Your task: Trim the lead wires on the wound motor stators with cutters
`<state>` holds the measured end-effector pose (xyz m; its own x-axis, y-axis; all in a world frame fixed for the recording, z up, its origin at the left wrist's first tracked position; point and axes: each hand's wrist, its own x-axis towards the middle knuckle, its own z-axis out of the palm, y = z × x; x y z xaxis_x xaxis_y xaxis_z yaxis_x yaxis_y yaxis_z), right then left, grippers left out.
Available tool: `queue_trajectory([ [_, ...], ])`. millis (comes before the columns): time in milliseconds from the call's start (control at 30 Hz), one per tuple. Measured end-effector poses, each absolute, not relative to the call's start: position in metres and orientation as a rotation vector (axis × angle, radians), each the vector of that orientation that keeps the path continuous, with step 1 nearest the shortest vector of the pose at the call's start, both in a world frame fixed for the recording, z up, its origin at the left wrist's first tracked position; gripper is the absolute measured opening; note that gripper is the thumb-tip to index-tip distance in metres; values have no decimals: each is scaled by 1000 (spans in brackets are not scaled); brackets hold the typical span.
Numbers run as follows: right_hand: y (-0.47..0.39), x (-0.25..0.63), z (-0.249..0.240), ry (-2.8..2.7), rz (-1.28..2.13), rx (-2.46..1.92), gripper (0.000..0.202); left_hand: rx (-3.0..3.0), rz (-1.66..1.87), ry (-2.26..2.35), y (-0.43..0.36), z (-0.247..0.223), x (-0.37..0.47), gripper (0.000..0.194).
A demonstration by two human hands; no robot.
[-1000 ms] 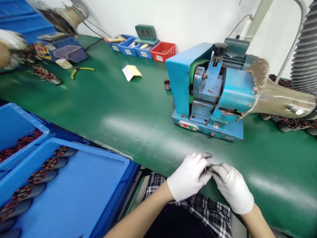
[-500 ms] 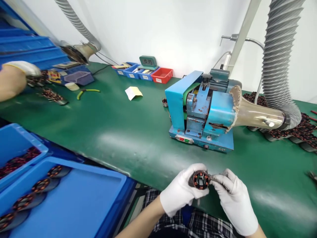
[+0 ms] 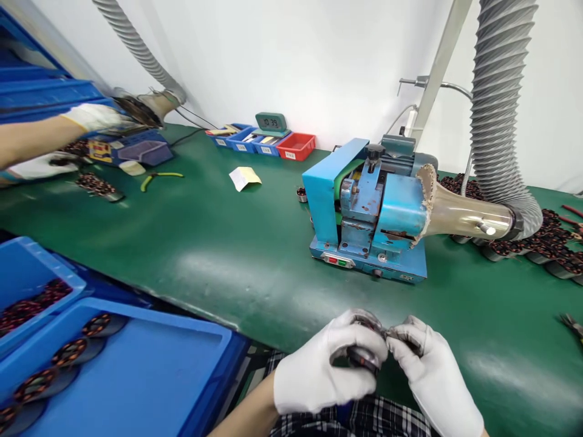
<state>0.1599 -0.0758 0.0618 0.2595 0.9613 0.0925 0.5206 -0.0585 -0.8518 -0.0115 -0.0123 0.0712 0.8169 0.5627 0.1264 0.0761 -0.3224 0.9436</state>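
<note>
Lower centre of the frame: a white-gloved left hand [image 3: 328,364] curls its fingers and thumb around a ring-shaped wound core [image 3: 362,357], while the gloved right hand [image 3: 432,370], thumb and fingertips pressed together, appears to pinch a dark strand [image 3: 385,332] at the core's right side. Both hands are in front of the surface's near edge.

The core is tilted; blur and glove hide which way its open face points and exactly how its long axis runs. The strand points right, towards the pinching fingers.

This core seems partway through handling. Further out, at lower left, a blue tray [image 3: 136,370] carries a short row of similar cores [image 3: 70,352]; at the right edge, a larger pile of cores [image 3: 546,243] lies on the green surface [image 3: 218,243]. Which group is finished cannot be told. A blue machine [image 3: 403,203] stands right of centre.
</note>
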Motion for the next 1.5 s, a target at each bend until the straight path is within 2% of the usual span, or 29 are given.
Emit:
queue_trajectory([
  [67,-77,160,64,-1365,599,-1711,23,1935,607,513,-15,72,-11,15],
  [233,-79,160,61,-1180,869,-1649,26,2067,776,669,-17,58,-8,53],
  [333,-79,158,52,-1165,792,-1686,29,1837,694,659,-16,54,-6,43],
  [467,-78,155,46,-1223,658,-1707,26,1774,761,606,-15,56,-6,11],
  [533,-76,155,46,-1204,763,-1681,26,1917,825,552,-14,55,-9,16],
  [633,-75,155,44,-1198,879,-1669,27,2092,754,569,-9,53,-14,40],
  [767,-77,156,33,-1307,660,-1763,24,1984,493,451,-4,47,-14,32],
  [867,-80,156,24,-1331,576,-1817,24,2024,479,455,-7,36,-9,22],
  [933,-79,158,20,-1253,816,-1792,24,2176,509,541,-12,26,-6,30],
  [1033,-74,163,17,-1007,1357,-1648,29,2397,596,706,-17,12,-3,49],
  [1133,-65,169,18,-998,1618,-1592,31,2406,640,746,-15,6,-2,43],
  [1200,-58,172,24,-1302,1461,-1710,25,2349,611,776,-10,6,-2,39],
  [1300,-50,172,38,-2128,721,-1849,18,2294,559,798,-2,10,-2,37],
  [1367,-46,172,48,-2592,280,-1785,27,2295,535,772,2,12,-2,38],
  [1433,-44,179,53,-2819,139,-1714,34,2305,517,735,4,12,-1,40],
  [1500,-44,200,52,-2854,172,-1665,35,2305,511,719,5,10,-1,41],
])
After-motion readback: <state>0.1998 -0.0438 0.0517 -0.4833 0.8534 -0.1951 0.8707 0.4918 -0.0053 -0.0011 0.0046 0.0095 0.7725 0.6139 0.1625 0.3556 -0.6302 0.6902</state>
